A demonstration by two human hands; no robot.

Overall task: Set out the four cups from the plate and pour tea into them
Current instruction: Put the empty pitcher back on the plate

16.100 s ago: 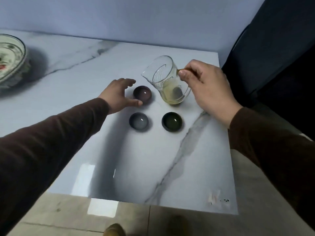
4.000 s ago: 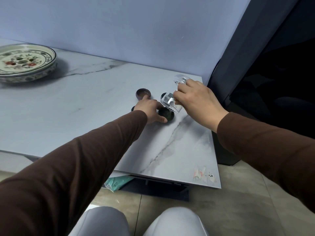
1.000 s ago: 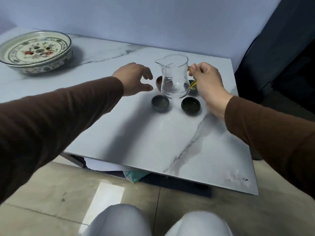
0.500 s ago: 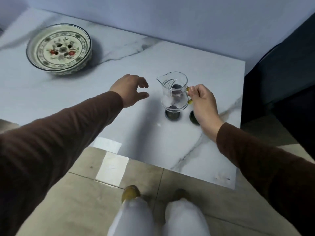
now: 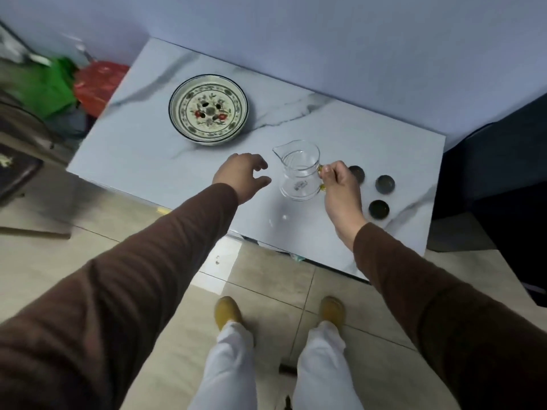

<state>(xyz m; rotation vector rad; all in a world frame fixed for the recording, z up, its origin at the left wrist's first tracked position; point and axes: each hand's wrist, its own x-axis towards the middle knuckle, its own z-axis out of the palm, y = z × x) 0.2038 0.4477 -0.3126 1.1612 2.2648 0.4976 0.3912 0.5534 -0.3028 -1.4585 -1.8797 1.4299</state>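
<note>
Right hand pinching handle of clear glass pitcher, mid frame on tabletop. Left hand loose, holding nothing. Three dark cups at right; fourth maybe hidden. Could bump cups with wrist, spilling tea. Plate bare, upper left.

Bare marble table left of pitcher, cups crowding right
</note>
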